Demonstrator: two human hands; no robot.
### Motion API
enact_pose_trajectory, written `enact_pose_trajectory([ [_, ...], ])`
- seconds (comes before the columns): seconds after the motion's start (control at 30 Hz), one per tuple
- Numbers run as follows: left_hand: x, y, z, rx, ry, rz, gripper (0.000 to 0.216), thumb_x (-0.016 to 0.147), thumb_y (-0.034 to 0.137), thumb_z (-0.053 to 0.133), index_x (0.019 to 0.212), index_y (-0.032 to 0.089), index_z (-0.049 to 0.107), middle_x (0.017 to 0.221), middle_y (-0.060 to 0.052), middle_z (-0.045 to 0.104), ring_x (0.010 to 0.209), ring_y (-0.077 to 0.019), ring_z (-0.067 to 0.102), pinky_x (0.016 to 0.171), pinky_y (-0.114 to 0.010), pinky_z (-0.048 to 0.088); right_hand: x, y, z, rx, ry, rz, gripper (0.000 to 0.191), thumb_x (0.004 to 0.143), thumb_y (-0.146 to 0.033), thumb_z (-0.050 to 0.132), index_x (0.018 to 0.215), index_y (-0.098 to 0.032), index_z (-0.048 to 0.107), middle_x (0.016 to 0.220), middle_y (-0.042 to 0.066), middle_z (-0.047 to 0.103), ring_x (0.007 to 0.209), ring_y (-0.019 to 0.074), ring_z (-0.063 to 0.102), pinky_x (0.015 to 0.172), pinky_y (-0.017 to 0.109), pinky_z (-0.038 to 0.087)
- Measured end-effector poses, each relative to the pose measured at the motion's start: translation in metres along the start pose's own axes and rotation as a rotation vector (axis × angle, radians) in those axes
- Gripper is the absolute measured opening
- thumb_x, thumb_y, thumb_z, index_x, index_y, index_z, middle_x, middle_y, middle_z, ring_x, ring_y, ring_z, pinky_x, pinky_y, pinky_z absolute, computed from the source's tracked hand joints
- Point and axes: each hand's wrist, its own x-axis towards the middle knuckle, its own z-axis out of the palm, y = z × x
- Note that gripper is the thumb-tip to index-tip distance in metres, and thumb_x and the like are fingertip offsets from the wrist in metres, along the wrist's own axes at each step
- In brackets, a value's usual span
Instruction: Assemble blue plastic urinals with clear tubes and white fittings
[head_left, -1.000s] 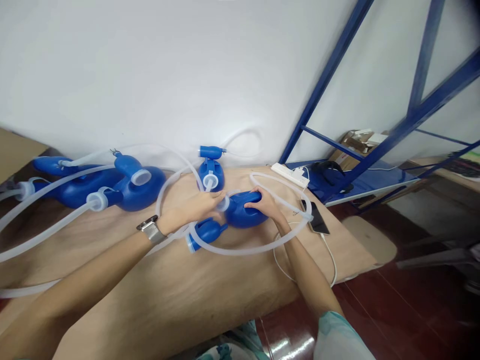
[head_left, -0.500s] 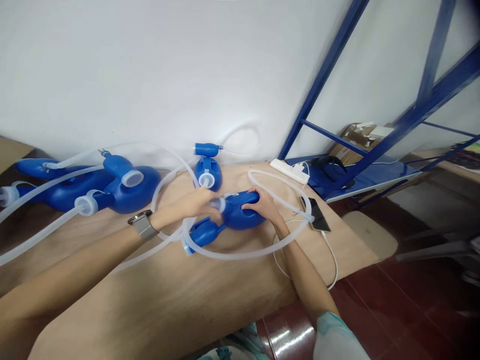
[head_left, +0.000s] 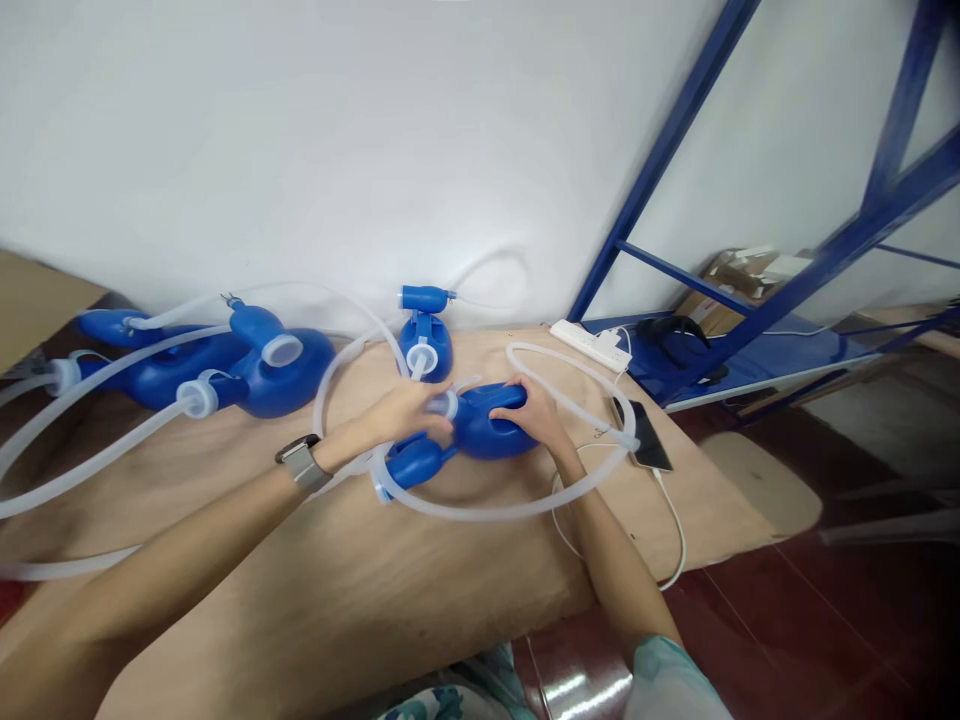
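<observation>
A blue plastic vessel [head_left: 487, 432] lies on its side on the brown table [head_left: 360, 580]. My right hand [head_left: 534, 412] wraps over its top handle end. My left hand [head_left: 405, 410], watch on the wrist, pinches the translucent white neck fitting [head_left: 448, 404] at the vessel's left end. A smaller blue cup piece [head_left: 411, 462] lies just below my left hand. A clear hose [head_left: 487, 508] loops around the vessel and both hands.
Several more blue vessels [head_left: 247, 365] with hoses lie at the table's left. Another blue unit [head_left: 424, 345] stands behind by the white wall. A power strip [head_left: 589, 346], a phone [head_left: 646, 440] with a white cable and a blue metal rack [head_left: 750, 300] are on the right.
My left hand's fingers have closed in on the white neck fitting. The right hand stays on the vessel. The view has shifted slightly.
</observation>
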Motion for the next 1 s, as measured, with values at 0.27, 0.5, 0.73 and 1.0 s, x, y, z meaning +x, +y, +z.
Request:
enact_pose_trajectory([
  [0.27,-0.001,0.002,0.003,0.106,-0.061,0.011,0.065,0.085,0.04,0.075,0.145,0.018,0.059,0.106,-0.007,0.077,0.093,-0.0269,0.072,0.081,-0.035,0.056,0.001,0.0,-0.004,0.04,-0.018,-0.034,0.059,0.061,-0.065,0.088,0.097,-0.025,0.064,0.102,0.005,0.074,0.101,0.0322,0.07,0.092,0.046,0.052],
  [0.5,-0.009,-0.009,-0.008,0.344,-0.139,0.245,0.07,0.094,0.023,0.059,0.16,0.021,0.037,0.16,-0.015,0.053,0.137,-0.0279,0.059,0.112,-0.038,0.047,0.0,-0.003,-0.008,0.045,-0.045,-0.046,0.056,0.063,-0.064,0.088,0.096,-0.024,0.065,0.098,0.003,0.073,0.097,0.0293,0.07,0.091,0.044,0.053],
  [0.73,0.011,0.025,0.009,0.423,-0.067,0.09,0.066,0.103,0.055,0.055,0.157,0.018,0.043,0.122,-0.015,0.073,0.101,-0.0281,0.073,0.082,-0.033,0.053,0.007,-0.024,-0.016,-0.03,-0.2,-0.118,0.036,0.098,-0.056,0.061,0.107,-0.024,0.072,0.113,0.007,0.078,0.11,0.0266,0.071,0.103,0.041,0.051],
  [1.0,0.018,0.031,0.024,0.485,0.016,0.136,0.032,0.108,0.035,0.051,0.127,0.017,0.069,0.115,-0.013,0.072,0.103,-0.0263,0.071,0.09,-0.036,0.054,0.018,-0.041,-0.013,-0.265,-0.301,0.006,0.055,0.09,-0.079,0.061,0.099,-0.027,0.073,0.105,0.009,0.081,0.097,0.0307,0.075,0.084,0.038,0.053],
])
